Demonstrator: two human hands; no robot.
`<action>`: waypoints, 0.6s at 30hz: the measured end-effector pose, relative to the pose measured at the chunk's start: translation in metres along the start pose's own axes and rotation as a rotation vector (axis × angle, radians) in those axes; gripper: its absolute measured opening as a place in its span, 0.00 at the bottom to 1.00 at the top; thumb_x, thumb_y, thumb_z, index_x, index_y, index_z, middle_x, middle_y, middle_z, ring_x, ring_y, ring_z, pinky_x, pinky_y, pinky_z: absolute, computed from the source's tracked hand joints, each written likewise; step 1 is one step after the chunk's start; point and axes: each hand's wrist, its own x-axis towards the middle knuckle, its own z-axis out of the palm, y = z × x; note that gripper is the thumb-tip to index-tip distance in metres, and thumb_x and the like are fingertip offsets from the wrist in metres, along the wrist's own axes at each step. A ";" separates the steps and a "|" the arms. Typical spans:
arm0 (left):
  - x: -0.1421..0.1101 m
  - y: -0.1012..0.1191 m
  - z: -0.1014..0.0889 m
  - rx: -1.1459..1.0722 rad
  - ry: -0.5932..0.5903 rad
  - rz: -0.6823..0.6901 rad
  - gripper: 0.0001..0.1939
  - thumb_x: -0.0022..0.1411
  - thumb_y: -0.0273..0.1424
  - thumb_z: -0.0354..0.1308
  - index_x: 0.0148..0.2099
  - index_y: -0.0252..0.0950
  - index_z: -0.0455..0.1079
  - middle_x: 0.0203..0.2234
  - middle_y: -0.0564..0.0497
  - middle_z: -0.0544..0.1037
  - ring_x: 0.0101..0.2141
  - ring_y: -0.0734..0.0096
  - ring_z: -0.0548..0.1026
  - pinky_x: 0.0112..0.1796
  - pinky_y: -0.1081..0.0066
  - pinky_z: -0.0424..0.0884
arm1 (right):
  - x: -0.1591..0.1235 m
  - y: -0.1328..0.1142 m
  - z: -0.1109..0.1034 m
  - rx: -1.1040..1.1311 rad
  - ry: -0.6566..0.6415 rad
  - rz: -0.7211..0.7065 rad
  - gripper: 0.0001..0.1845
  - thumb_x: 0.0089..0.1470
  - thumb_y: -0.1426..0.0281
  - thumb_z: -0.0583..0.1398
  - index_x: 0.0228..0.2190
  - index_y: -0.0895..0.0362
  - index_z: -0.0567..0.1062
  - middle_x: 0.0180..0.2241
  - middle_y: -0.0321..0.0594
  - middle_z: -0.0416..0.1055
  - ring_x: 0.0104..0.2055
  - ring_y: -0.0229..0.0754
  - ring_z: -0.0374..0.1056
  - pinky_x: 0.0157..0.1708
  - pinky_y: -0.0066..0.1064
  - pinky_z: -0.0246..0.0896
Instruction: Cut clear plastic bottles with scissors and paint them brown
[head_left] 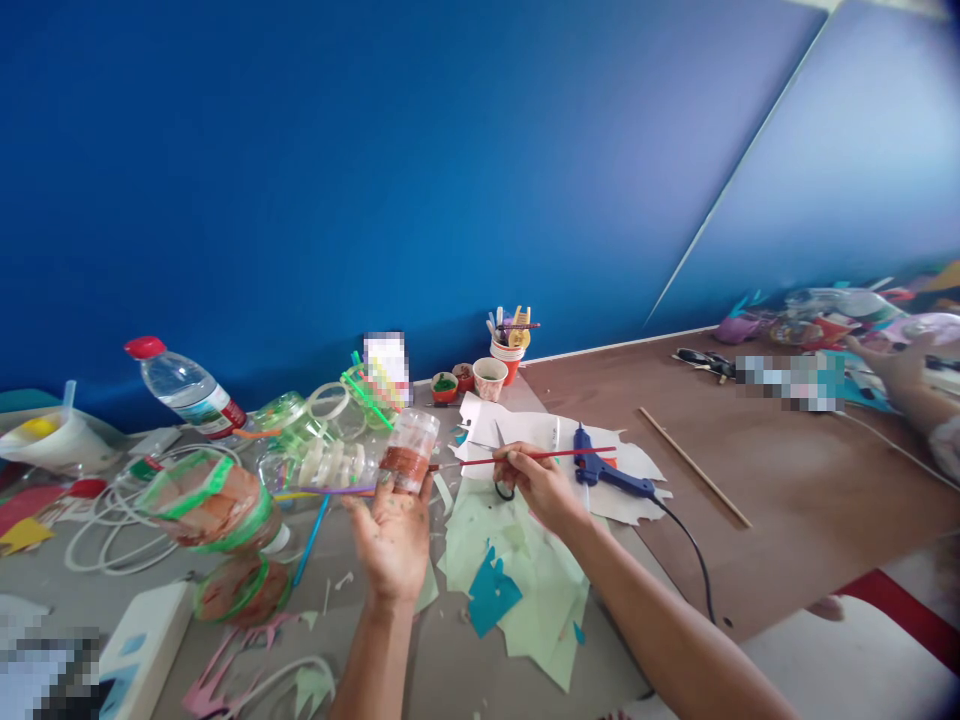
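Observation:
My left hand (396, 548), palm turned up and spotted with paint, holds a clear plastic bottle section (414, 430) with a reddish-brown painted band. In my right hand (531, 482) a thin red paintbrush (577, 453) is pinched; its tip touches or nearly touches the band. Scissors (505, 491) lie under my right hand, partly hidden. Just right of them rests a blue glue gun (611, 474) on white paper (637, 455). Green painted bottle parts (210, 500) stand left of my left hand.
A capped water bottle (187, 388) leans at the left. Paint cups (444, 387) and a cup of tools (508, 352) stand by the blue wall. Paper scraps (525, 570), a wooden stick (694, 467) and a white power strip (146, 650) lie around. Another person's hand (896, 375) is at far right.

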 end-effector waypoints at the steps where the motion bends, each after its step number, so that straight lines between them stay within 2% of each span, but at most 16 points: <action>1: 0.001 0.000 -0.001 -0.003 0.012 -0.003 0.29 0.53 0.60 0.49 0.33 0.41 0.75 0.48 0.47 0.77 0.56 0.58 0.67 0.52 0.59 0.65 | 0.000 -0.001 -0.001 0.013 0.015 -0.010 0.08 0.48 0.67 0.63 0.27 0.60 0.78 0.19 0.39 0.73 0.21 0.36 0.64 0.20 0.27 0.54; 6: 0.003 -0.006 -0.005 0.021 0.076 -0.004 0.28 0.54 0.59 0.51 0.34 0.41 0.76 0.44 0.48 0.79 0.54 0.61 0.69 0.50 0.61 0.67 | 0.000 -0.007 -0.002 0.138 0.054 -0.062 0.09 0.47 0.64 0.64 0.27 0.59 0.78 0.19 0.38 0.72 0.20 0.35 0.63 0.19 0.26 0.54; 10: 0.000 -0.012 -0.006 0.082 0.030 -0.004 0.31 0.53 0.59 0.52 0.41 0.39 0.77 0.43 0.45 0.80 0.51 0.60 0.72 0.51 0.63 0.66 | -0.003 -0.009 0.001 0.163 -0.007 -0.056 0.10 0.48 0.63 0.64 0.28 0.58 0.78 0.20 0.38 0.72 0.21 0.36 0.63 0.19 0.26 0.54; 12: 0.000 -0.014 -0.007 0.089 0.004 -0.010 0.31 0.53 0.60 0.52 0.41 0.38 0.77 0.43 0.44 0.80 0.51 0.59 0.72 0.51 0.63 0.67 | -0.004 -0.008 0.003 0.149 -0.024 -0.053 0.10 0.48 0.64 0.64 0.28 0.58 0.78 0.20 0.38 0.72 0.21 0.35 0.63 0.19 0.26 0.54; 18: 0.002 -0.005 -0.003 -0.002 0.018 -0.073 0.32 0.56 0.60 0.45 0.37 0.40 0.77 0.45 0.46 0.79 0.55 0.57 0.69 0.53 0.56 0.65 | -0.002 -0.006 0.002 0.108 -0.018 -0.062 0.10 0.49 0.64 0.63 0.28 0.59 0.78 0.20 0.38 0.72 0.20 0.34 0.62 0.20 0.25 0.55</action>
